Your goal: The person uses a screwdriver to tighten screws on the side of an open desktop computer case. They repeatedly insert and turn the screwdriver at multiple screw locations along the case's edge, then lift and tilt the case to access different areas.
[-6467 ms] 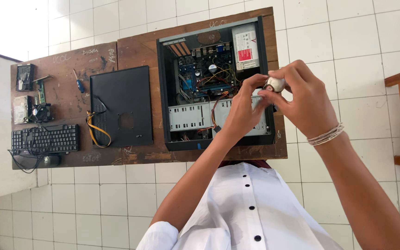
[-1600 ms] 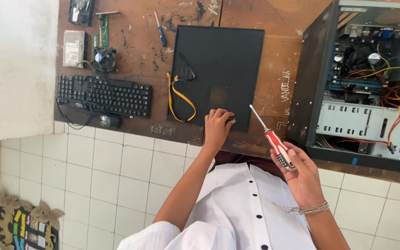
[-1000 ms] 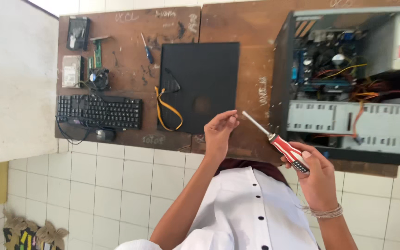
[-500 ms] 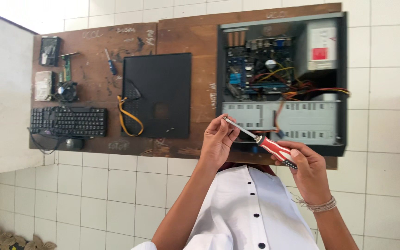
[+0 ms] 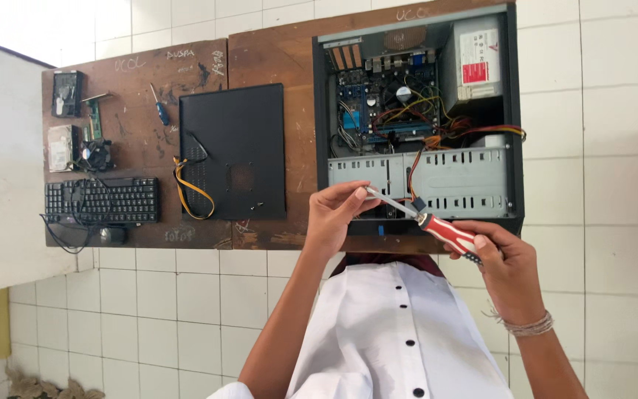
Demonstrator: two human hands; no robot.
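My right hand [image 5: 509,267], with a bracelet at the wrist, grips the red and black handle of a screwdriver [image 5: 446,232]. The metal shaft points left and slightly up. My left hand [image 5: 332,219] pinches the tip of the shaft between thumb and fingers; whether a small part sits there I cannot tell. Both hands hover over the near edge of an open black computer case [image 5: 515,111] that lies on a brown wooden table [image 5: 282,66]. Inside the case are a blue circuit board, a fan, coloured wires, a grey power unit and a metal drive cage.
A black side panel [image 5: 234,151] lies left of the case, with a yellow cable [image 5: 186,188] at its edge. Further left are a black keyboard [image 5: 101,199], a mouse [image 5: 112,235], a small blue screwdriver [image 5: 160,111], a card and drive parts. White floor tiles surround the table.
My left hand left the black panel's near edge and came to the screwdriver tip. Both hands now sit in front of the open case, and the view has shifted toward it.
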